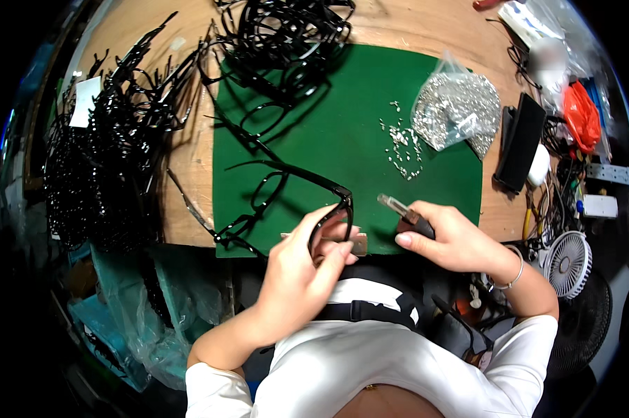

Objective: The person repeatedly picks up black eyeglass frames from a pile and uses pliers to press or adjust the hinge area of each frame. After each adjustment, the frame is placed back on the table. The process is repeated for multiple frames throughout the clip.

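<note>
My left hand (pixel 304 268) is closed round a black eyeglass frame (pixel 330 184) at the near edge of the green mat (pixel 356 104). One temple of the frame stretches away to the upper left. Beneath those fingers lies a small flat metal piece (pixel 359 244), partly hidden. To the right, my right hand (pixel 447 235) grips a dark-handled tool (pixel 401 209) with a narrow metallic tip, pointing up and left; its exact kind is unclear. The tip is apart from the frame. Beyond it, small silvery pieces (pixel 404 148) lie scattered on the mat.
A clear bag of silvery pieces (pixel 454 104) rests at the mat's right. Black eyeglass frames pile up at the back (pixel 280 35), with dark frame parts (pixel 112 160) heaped on the left. A black phone-like slab (pixel 521 143) and a white fan (pixel 567 263) are at the right.
</note>
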A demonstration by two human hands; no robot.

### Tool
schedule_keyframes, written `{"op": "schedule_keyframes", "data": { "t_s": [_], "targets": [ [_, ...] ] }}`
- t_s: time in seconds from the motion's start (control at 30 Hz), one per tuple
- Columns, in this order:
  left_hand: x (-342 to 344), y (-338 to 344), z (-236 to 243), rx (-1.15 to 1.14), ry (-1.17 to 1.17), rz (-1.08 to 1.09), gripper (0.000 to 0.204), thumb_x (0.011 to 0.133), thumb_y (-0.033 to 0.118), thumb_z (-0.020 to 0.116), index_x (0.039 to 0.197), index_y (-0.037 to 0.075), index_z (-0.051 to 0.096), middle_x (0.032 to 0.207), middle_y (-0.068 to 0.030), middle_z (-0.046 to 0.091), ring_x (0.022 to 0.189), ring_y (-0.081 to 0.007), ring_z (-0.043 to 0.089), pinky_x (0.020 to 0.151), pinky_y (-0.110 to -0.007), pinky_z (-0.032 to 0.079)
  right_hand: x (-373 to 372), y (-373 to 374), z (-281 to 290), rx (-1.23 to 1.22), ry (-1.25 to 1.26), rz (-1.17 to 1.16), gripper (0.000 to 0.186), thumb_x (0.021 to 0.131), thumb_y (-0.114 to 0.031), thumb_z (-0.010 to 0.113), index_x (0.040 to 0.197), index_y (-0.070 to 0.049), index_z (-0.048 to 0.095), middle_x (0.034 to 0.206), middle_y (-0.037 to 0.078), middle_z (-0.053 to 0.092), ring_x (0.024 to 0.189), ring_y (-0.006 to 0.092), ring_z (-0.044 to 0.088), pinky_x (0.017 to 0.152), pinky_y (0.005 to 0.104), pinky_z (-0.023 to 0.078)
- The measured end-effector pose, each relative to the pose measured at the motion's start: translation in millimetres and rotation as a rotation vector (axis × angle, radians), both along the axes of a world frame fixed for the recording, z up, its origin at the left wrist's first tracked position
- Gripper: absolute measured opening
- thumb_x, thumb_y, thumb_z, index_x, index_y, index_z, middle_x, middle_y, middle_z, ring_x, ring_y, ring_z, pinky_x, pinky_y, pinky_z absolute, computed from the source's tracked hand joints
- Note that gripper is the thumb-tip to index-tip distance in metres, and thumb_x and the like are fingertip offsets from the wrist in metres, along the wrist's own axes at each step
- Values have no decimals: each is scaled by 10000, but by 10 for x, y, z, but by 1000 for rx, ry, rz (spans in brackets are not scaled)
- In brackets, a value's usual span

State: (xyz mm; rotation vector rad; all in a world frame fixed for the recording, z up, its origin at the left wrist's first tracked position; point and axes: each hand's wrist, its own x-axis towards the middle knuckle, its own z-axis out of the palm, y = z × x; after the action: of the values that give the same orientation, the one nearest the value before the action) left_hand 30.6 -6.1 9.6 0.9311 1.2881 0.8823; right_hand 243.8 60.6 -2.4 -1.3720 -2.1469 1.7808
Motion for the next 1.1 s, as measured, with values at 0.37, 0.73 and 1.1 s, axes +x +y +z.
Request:
{"op": "schedule_keyframes", "data": {
  "t_s": [0.37, 0.73, 1.1],
  "targets": [
    [-726, 158, -398, 352, 1322, -200, 259, 797, 106, 577, 997, -27, 479, 849, -191, 557, 762, -347, 554, 627, -397, 440, -161, 75, -46, -80, 34, -38, 341, 817, -320, 574, 872, 14, 538, 678, 136, 547, 627, 206, 537, 593, 326, 427],
    [-628, 1133, -400, 616, 1290, -322, 251, 784, 151, 603, 958, -16, 532, 848, -152, 559, 779, -299, 548, 675, -336, 439, -52, -62, -162, 221, -81, 33, 253, 783, -214, 592, 872, 16, 536, 774, 179, 560, 719, 351, 560, 637, 386, 454],
    [-156, 509, 320, 127, -570, -109, 221, 915, 196, 384, 1018, 4, 346, 834, -254, 577, 465, -246, 576, 496, -413, 527, 155, -132, -318, 768, -350, 123, 423, 709, -100, 613, 1090, 21, 472, 1107, 145, 469, 799, 282, 567, 701, 365, 458]
  ]
}}
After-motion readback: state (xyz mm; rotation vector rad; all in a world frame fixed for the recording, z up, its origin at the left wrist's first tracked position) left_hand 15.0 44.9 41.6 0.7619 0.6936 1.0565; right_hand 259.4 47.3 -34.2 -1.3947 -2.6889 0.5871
